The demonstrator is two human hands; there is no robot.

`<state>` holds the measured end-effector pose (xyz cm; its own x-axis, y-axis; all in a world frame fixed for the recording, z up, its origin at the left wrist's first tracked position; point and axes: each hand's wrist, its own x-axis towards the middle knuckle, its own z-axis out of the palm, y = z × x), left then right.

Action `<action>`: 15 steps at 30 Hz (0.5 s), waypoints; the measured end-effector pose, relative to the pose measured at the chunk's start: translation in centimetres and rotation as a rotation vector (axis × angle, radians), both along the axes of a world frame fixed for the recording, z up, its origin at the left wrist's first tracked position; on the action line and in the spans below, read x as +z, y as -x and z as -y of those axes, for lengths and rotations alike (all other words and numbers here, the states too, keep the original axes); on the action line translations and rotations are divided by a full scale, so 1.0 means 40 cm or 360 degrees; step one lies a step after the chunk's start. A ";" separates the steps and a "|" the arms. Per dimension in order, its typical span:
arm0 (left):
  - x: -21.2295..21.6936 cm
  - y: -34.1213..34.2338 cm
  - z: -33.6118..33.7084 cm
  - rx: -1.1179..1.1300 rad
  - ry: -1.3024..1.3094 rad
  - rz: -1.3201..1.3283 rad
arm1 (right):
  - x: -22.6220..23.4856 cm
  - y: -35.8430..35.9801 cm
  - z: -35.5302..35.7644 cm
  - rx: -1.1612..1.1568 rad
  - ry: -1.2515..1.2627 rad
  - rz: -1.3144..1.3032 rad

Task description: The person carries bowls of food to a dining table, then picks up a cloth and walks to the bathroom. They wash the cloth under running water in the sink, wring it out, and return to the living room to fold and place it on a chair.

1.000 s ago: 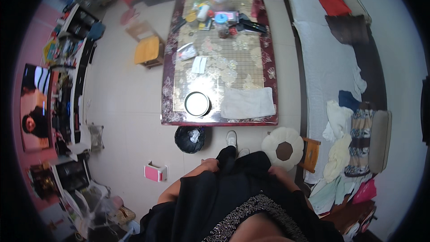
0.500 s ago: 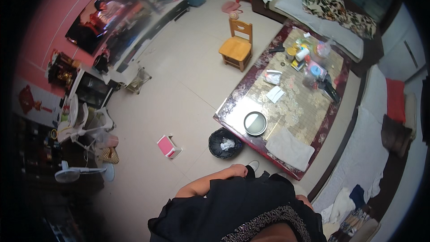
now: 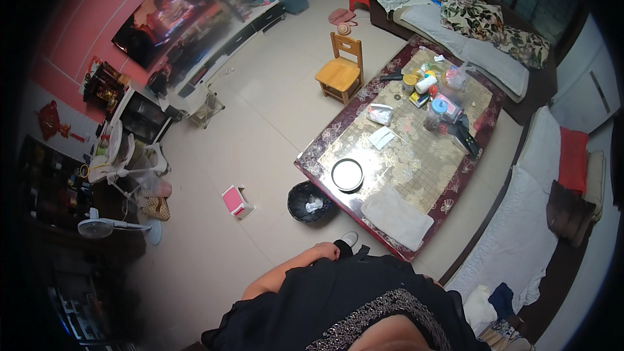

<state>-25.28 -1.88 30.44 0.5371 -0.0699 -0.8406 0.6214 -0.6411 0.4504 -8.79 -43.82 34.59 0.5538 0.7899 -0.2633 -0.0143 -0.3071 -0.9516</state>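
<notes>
My left hand [image 3: 327, 251] hangs low in front of my dark clothing, beside my dark trouser leg and white shoe [image 3: 350, 238]. Its back faces up and the fingers are too hidden to read; I see nothing held in it. A black-lined bin [image 3: 300, 212] with crumpled white paper inside is the nearest thing to it, just ahead. My right hand is hidden behind my clothing. On the near end of the low table [image 3: 416, 247] sit a round dark-rimmed pan [image 3: 347, 175] and a folded pale cloth [image 3: 396, 216].
Farther along the table are a blue-lidded jar [image 3: 437, 115], a white packet [image 3: 379, 114] and papers [image 3: 383, 137]. A wooden chair [image 3: 340, 73] and a pink-topped stool [image 3: 238, 202] stand on the floor. Sofas [image 3: 507, 227] line the right; a white fan [image 3: 96, 226] is left.
My view has shifted, so the table, bin and pan sit farther left. My left hand stays low by my leg; the sliver of my right hand has nearly gone behind my clothing.
</notes>
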 end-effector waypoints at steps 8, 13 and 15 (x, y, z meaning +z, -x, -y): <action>0.088 0.028 0.134 -0.0041 -0.0085 0.0000 | 0.002 -0.096 0.027 0.0483 0.1090 0.0088; 0.058 0.021 0.112 -0.0031 0.0113 0.0100 | 0.076 -0.049 0.039 0.0251 0.0746 0.0290; 0.028 0.014 0.099 -0.0107 0.0089 0.0103 | 0.093 -0.035 0.050 0.0218 0.0442 0.0327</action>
